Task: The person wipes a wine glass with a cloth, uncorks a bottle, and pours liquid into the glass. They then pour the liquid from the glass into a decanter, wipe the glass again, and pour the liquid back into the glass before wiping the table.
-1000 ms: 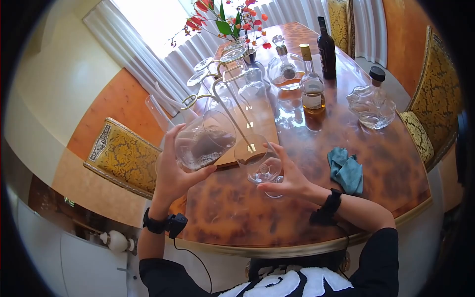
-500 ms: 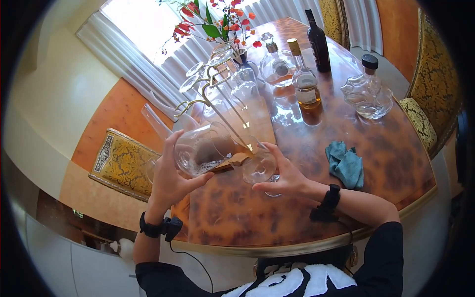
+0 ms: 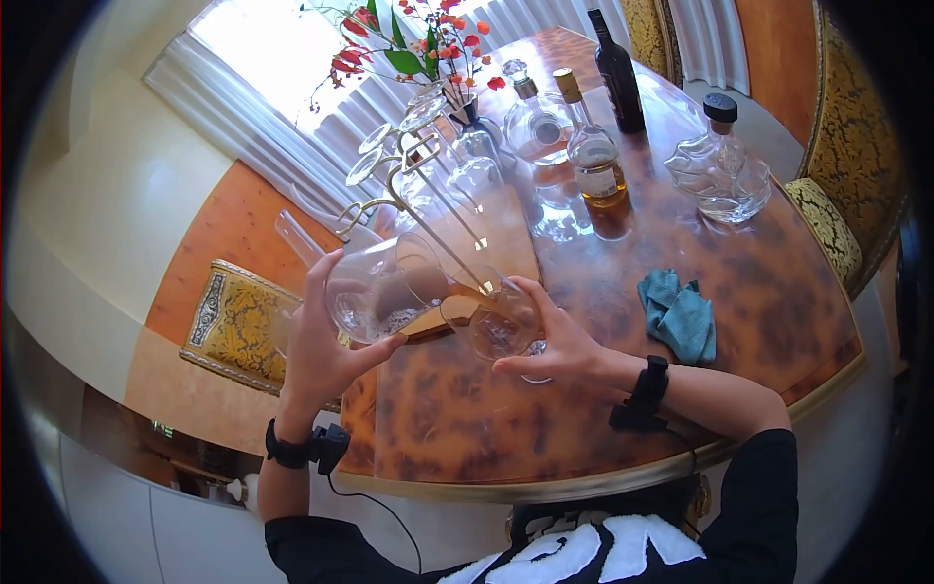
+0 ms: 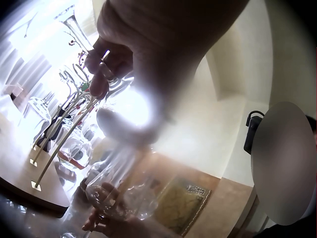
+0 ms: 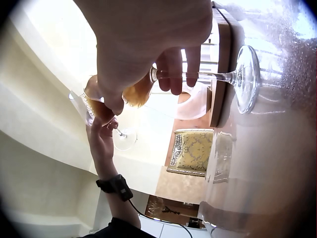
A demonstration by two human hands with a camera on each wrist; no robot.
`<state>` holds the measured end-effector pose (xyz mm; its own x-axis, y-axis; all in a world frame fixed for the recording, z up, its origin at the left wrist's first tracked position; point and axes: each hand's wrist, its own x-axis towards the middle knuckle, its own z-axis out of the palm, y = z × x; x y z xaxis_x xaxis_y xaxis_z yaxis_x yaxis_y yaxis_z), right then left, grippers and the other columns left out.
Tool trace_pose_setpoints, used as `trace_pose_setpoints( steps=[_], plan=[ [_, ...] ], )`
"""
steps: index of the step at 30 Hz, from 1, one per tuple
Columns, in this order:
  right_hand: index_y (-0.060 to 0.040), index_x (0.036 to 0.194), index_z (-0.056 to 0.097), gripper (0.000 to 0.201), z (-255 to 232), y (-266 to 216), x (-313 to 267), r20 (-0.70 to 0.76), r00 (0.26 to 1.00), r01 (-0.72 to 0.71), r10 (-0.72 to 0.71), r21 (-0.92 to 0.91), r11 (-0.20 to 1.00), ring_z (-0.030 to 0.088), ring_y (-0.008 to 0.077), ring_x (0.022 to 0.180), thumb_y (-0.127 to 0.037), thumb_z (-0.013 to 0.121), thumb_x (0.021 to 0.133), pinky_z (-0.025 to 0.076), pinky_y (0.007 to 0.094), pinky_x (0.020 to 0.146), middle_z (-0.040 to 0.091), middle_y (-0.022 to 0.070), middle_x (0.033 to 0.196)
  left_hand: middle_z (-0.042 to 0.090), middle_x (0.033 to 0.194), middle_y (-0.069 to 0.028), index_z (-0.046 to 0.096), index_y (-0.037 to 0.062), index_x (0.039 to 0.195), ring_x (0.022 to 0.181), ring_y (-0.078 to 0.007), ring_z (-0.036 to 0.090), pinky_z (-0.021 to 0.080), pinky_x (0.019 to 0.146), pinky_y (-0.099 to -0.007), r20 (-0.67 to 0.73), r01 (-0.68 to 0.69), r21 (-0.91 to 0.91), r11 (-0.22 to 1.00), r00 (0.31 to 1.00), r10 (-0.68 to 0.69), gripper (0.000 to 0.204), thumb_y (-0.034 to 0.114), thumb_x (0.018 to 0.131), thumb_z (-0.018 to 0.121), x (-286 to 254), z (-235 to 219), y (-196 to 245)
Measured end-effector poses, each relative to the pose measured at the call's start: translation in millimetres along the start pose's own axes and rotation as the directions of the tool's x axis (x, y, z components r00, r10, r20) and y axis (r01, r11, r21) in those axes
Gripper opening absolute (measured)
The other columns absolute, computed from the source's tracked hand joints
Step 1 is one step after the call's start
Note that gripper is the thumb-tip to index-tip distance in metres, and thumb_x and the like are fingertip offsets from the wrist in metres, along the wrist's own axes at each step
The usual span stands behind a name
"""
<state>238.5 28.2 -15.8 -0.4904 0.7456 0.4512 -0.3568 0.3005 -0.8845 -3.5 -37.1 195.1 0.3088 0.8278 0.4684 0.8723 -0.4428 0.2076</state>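
Note:
My left hand (image 3: 326, 341) grips the bowl of a large wine glass (image 3: 375, 287), thumb below and fingers above. That glass lies tipped on its side, mouth toward the right; brownish liquid and bubbles show in it. My right hand (image 3: 555, 336) holds a second wine glass (image 3: 501, 321) by its bowl, leaning with its mouth to the left. Where the two rims come together, they overlap in the head view. Amber colour shows in the right glass, whose foot (image 5: 246, 79) sticks out close over the table in the right wrist view.
Just behind the hands, a gold-coloured rack (image 3: 428, 195) on a wooden base (image 3: 516, 253) carries upturned glasses. Further right are a clear decanter (image 3: 535, 127), an amber bottle (image 3: 595, 161), a dark wine bottle (image 3: 619, 83) and a leaf-shaped decanter (image 3: 718, 175). A teal cloth (image 3: 676, 316) lies nearer.
The left glass has tipped further over toward the right. The right glass has turned its mouth to the left, and the rims have come together. The brown liquid has shifted toward the left glass's mouth.

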Motion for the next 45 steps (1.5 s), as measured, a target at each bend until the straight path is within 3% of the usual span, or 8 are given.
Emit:
trace_pose_setpoints(
  steps=[15, 23, 37, 45],
  plan=[
    [-0.0088, 0.154, 0.021, 0.108, 0.6, -5.9, -0.6, -0.004, 1.0, -0.005, 0.005, -0.003, 1.0, 0.055, 0.0263, 0.129, -0.037, 0.09, 0.076, 0.052, 0.0402, 0.101, 0.049, 0.0183, 0.144, 0.07, 0.105, -0.0096, 0.037, 0.0056, 0.148, 0.087, -0.018, 0.066, 0.052, 0.081, -0.0323, 0.016, -0.017, 0.039, 0.999, 1.0, 0.016, 0.104, 0.034, 0.065, 0.093, 1.5, -2.1, 0.7],
    [-0.0097, 0.154, 0.02, 0.108, 0.1, -7.6, -1.2, 0.004, 1.0, -0.015, 0.015, -0.011, 1.0, 0.051, 0.0264, 0.133, -0.038, 0.089, 0.076, 0.051, 0.0396, 0.103, 0.048, 0.0173, 0.144, 0.07, 0.106, -0.0099, 0.037, 0.0063, 0.148, 0.088, -0.0184, 0.066, 0.051, 0.083, -0.0325, -0.002, -0.027, 0.028, 0.999, 1.0, 0.027, 0.103, 0.034, 0.065, 0.093, 5.8, -3.9, 6.5],
    [-0.0088, 0.154, 0.02, 0.108, 0.9, -3.8, -0.2, 0.001, 1.0, 0.016, -0.016, 0.004, 1.0, 0.054, 0.0268, 0.13, -0.037, 0.089, 0.077, 0.052, 0.0397, 0.102, 0.049, 0.0184, 0.144, 0.07, 0.106, -0.0107, 0.037, 0.0068, 0.15, 0.094, -0.0207, 0.067, 0.051, 0.086, -0.0345, 0.083, 0.036, 0.047, 0.998, 0.996, -0.04, 0.104, 0.033, 0.065, 0.093, 5.3, -4.1, 12.0],
    [-0.0092, 0.154, 0.021, 0.107, 0.9, -4.9, -1.2, 0.002, 1.0, 0.007, -0.007, -0.006, 1.0, 0.054, 0.0267, 0.13, -0.039, 0.089, 0.077, 0.052, 0.0392, 0.101, 0.049, 0.0185, 0.143, 0.07, 0.105, -0.011, 0.037, 0.0076, 0.15, 0.095, -0.0206, 0.067, 0.051, 0.086, -0.0345, 0.026, -0.006, 0.048, 0.999, 1.0, 0.005, 0.105, 0.034, 0.065, 0.093, 10.1, -9.5, 14.1]
  ],
)
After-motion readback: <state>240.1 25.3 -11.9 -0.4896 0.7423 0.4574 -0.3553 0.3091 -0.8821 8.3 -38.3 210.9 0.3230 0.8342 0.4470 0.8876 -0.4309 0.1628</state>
